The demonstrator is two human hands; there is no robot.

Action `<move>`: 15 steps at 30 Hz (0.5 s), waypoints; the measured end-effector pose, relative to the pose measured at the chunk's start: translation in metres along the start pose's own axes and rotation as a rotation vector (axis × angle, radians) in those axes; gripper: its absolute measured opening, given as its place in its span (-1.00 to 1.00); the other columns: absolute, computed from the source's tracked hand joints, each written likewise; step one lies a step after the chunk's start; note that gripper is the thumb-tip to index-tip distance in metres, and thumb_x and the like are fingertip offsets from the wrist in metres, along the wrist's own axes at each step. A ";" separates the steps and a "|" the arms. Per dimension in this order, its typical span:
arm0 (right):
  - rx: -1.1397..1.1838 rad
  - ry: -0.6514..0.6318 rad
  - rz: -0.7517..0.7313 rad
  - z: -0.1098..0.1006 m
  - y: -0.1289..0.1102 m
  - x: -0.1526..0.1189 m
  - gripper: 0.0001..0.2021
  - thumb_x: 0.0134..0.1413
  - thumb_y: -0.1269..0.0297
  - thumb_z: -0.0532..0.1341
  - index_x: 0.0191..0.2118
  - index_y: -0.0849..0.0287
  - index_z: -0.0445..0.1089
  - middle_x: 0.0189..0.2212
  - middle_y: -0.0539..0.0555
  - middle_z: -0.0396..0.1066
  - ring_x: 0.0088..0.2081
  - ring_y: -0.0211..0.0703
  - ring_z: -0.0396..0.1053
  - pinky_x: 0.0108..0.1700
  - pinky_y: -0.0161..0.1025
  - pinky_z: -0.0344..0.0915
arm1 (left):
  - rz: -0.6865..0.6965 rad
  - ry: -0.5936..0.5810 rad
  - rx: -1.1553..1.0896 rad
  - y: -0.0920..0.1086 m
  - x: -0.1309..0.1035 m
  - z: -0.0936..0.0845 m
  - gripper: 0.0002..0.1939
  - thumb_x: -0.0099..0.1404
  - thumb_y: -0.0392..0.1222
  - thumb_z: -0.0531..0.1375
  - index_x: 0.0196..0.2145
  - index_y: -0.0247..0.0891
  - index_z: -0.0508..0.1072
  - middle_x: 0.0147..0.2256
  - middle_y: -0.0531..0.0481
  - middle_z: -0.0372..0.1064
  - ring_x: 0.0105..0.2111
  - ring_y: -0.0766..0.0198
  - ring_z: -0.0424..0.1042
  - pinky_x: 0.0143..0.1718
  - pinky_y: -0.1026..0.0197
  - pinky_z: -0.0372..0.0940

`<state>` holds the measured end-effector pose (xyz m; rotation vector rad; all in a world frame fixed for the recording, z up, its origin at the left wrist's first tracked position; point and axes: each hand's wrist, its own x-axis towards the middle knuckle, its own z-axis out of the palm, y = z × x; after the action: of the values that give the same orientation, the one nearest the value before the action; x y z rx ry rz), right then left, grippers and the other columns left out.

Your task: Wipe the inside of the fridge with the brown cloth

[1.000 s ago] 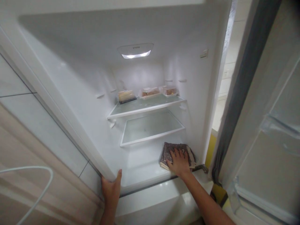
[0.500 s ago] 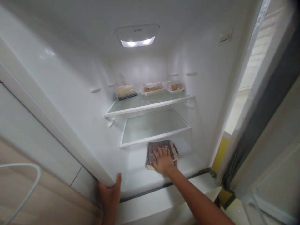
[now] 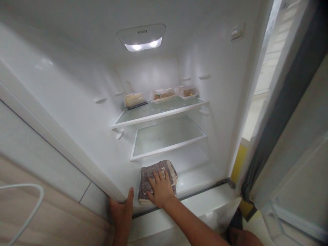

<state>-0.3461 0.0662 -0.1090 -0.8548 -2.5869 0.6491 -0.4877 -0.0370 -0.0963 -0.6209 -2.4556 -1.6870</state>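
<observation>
Inside an open refrigerator [image 3: 107, 164], my right hand [image 3: 162, 190] lies with spread fingers on top of a folded brown-and-cream cloth [image 3: 150, 174]. The cloth rests flat on the fridge floor by the front edge, close to the left wall. My left hand [image 3: 122, 208] is closed round the front edge of that left wall, thumb on the inner side; its other fingers are mostly hidden behind the edge.
Over the cloth sit a lower glass shelf [image 3: 166, 135] and an upper glass shelf [image 3: 153, 114], the upper one bearing three wrapped food packs [image 3: 162, 95]. A lamp [image 3: 142, 39] glows in the ceiling. The open door [image 3: 292, 164] stands at right, a white cable [image 3: 28, 218] at left.
My right hand has slid the cloth leftward and toward the front edge of the fridge floor. My left hand keeps its place on the wall edge. The view has shifted slightly.
</observation>
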 end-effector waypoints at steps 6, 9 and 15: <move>-0.162 0.239 0.233 -0.035 0.080 -0.057 -0.40 0.22 -0.10 -0.03 0.26 0.09 0.24 0.32 0.18 0.20 0.36 0.20 0.03 0.42 0.24 -0.29 | -0.044 -0.030 0.048 0.005 0.000 -0.002 -0.25 -0.01 0.21 0.31 0.01 -0.35 0.37 -0.07 -0.35 0.48 -0.04 -0.17 0.50 0.01 -0.17 0.40; -0.290 0.325 0.389 -0.056 0.123 -0.076 -0.45 0.21 -0.01 0.00 0.23 0.11 0.28 0.29 0.16 0.25 0.33 0.16 0.08 0.40 0.19 -0.20 | -0.069 -0.032 0.029 0.011 -0.003 -0.004 -0.29 -0.03 0.16 0.33 -0.02 -0.35 0.37 -0.11 -0.30 0.50 -0.09 -0.11 0.52 -0.03 -0.13 0.43; -0.371 0.286 0.460 -0.068 0.154 -0.058 -0.41 0.18 0.02 0.01 0.26 0.14 0.25 0.33 0.20 0.18 0.32 0.23 0.09 0.35 0.24 -0.12 | -0.028 -0.052 -0.051 0.020 -0.008 -0.006 -0.33 0.03 0.10 0.33 0.02 -0.33 0.36 -0.07 -0.27 0.49 -0.08 -0.05 0.52 0.00 -0.11 0.43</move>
<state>-0.1991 0.1610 -0.1412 -1.5615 -2.2908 0.1312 -0.4737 -0.0385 -0.0789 -0.6467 -2.4743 -1.7717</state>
